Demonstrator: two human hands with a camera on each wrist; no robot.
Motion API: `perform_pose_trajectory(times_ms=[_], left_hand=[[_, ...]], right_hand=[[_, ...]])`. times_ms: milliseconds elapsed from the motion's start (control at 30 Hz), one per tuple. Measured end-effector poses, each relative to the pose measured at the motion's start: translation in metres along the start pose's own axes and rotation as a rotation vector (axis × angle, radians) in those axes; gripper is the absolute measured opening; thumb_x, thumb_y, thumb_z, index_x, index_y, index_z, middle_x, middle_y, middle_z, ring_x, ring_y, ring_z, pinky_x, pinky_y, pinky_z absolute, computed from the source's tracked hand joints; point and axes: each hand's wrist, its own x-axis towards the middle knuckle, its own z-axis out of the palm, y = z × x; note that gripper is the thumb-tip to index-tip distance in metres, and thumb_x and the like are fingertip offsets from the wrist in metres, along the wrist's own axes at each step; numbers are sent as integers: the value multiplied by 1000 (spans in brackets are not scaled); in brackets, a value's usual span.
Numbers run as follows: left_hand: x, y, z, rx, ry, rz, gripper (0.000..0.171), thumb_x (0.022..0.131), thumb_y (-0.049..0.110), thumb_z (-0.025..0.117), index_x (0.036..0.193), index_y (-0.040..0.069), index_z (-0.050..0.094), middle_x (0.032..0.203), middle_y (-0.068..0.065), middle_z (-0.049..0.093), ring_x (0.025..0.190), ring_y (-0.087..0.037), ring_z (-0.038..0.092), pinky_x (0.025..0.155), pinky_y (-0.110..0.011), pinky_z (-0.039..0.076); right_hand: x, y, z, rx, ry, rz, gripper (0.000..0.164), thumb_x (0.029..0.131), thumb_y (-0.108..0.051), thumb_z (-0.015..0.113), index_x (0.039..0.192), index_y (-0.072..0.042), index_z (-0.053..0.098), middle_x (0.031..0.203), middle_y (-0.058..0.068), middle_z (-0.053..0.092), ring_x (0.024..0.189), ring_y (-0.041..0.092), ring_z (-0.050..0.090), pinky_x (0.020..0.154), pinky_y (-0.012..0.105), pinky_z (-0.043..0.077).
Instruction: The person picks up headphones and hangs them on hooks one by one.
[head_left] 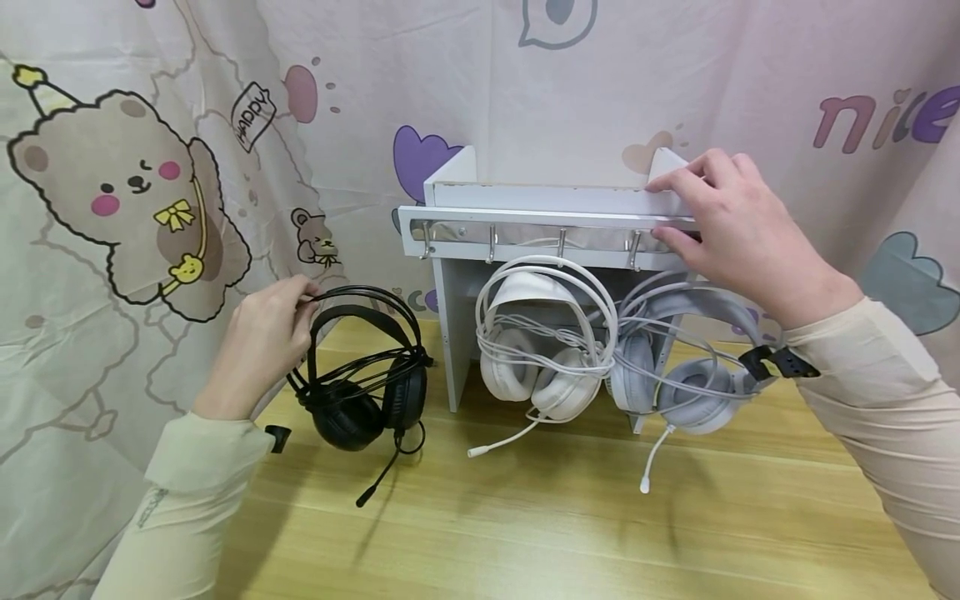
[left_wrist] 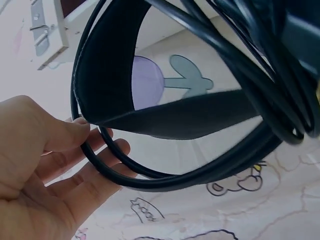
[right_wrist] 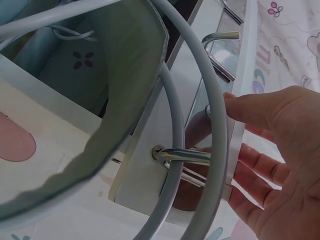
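Observation:
In the head view my left hand [head_left: 258,342] grips a black headset [head_left: 405,392] by the top of its headband, left of the white rack [head_left: 450,333]. The left wrist view has the thumb against the band [left_wrist: 107,65] and the fingers behind its outer tubes. Earcups and mic hang down, with the cable wound around the headset. My right hand [head_left: 750,225] holds the rack's upper rail at its right end, thumb in front and fingers over the top. A grey headset [head_left: 697,400] hangs beneath this hand, its tubes [right_wrist: 217,125] over a metal hook [right_wrist: 187,156].
A white headset [head_left: 517,367] with wound cable hangs from the rack beside the grey one. Several metal hooks [head_left: 492,243] line the rail. The rack stands on a wooden table [head_left: 540,517], with a printed curtain [head_left: 360,75] behind and to the left.

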Motion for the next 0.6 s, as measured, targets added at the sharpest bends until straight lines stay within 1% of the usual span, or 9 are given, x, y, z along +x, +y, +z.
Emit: perform_pose_trajectory(times_ms=[133, 367, 600], left_hand=[[8, 7, -2, -3, 13, 29, 14, 101, -5, 61, 110, -2, 70, 103, -22, 75, 88, -42, 73, 76, -61, 58], [20, 20, -5, -39, 51, 81, 14, 101, -6, 62, 110, -2, 71, 103, -19, 76, 88, -38, 74, 77, -56, 59], [30, 31, -10, -49, 30, 128, 13, 101, -8, 62, 110, -5, 71, 104, -21, 75, 90, -38, 74, 80, -56, 62]], right_hand=[[0, 0, 0, 8, 5, 7, 45, 93, -8, 82, 136, -6, 66, 120, 26, 56, 103, 44, 46, 79, 54, 39], [-1, 0, 0, 4, 9, 6, 44, 94, -8, 81, 135, -5, 65, 120, 26, 56, 103, 43, 46, 78, 52, 38], [-1, 0, 2, 3, 12, 14, 46, 93, -8, 82, 136, -6, 66, 121, 26, 57, 101, 42, 45, 77, 51, 37]])
